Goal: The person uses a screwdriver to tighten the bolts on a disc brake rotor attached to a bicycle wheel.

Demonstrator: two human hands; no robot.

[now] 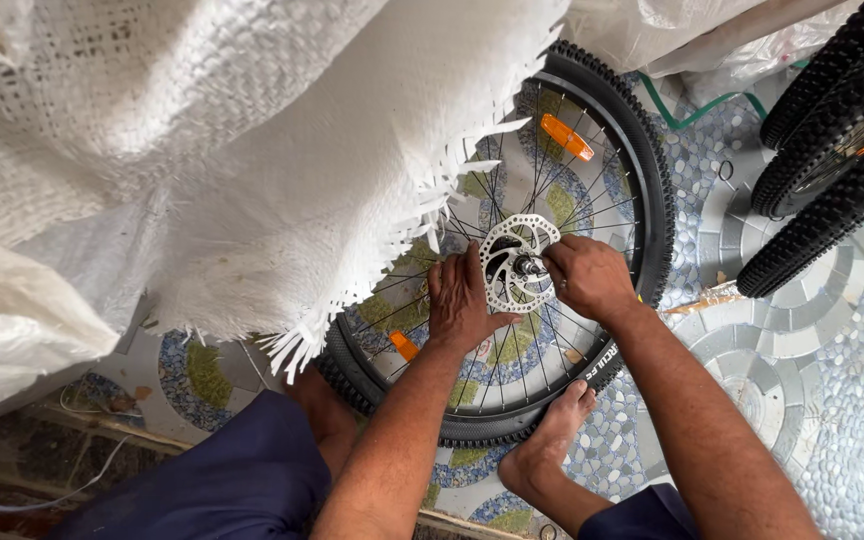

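Observation:
A bicycle wheel (642, 170) with a knobby black tyre, thin spokes and orange reflectors lies flat on the patterned floor. A silver brake disc (508, 258) sits at its hub. My left hand (460, 300) rests flat on the spokes just left of the disc, fingers together. My right hand (584, 275) is curled at the disc's right edge, fingertips pinching at the hub axle (529, 266). Whether a small part or tool is in those fingers is hidden.
A large white woven sack (252, 150) covers the wheel's upper left part. Two more knobby tyres (832, 150) stand at the upper right. My bare foot (547, 450) presses against the wheel's near rim. The floor is pebble mosaic (812, 370).

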